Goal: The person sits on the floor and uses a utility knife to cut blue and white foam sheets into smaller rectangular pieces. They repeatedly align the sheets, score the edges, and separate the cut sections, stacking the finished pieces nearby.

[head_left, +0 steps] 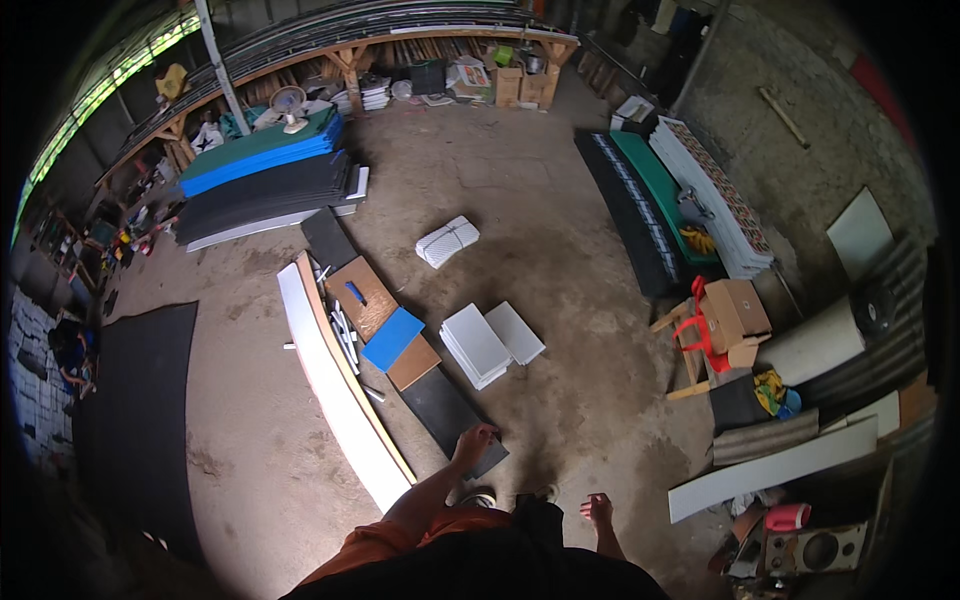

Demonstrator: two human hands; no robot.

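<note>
My left hand (476, 444) is over the near end of a long black mat (438, 402), its fingers curled in; anything in them is too small to make out. My right hand (598, 509) hangs above the concrete floor to the right of my feet, fingers loosely bent and apart, nothing in it. Across the mat lie a brown board (364, 296), a blue sheet (394, 338) and a dark blue tool (355, 292). Beyond my hands are a stack of white foam sheets (472, 344), a smaller white stack (515, 332) beside it, and a tied white bundle (444, 241).
A long white panel (335, 385) runs along the mat's left, with light strips (345, 335) between. A large black sheet (140, 410) covers floor at left. Foam sheet stacks (260, 165) stand farther back. At right are a cardboard box (735, 310) and a white plank (775, 468).
</note>
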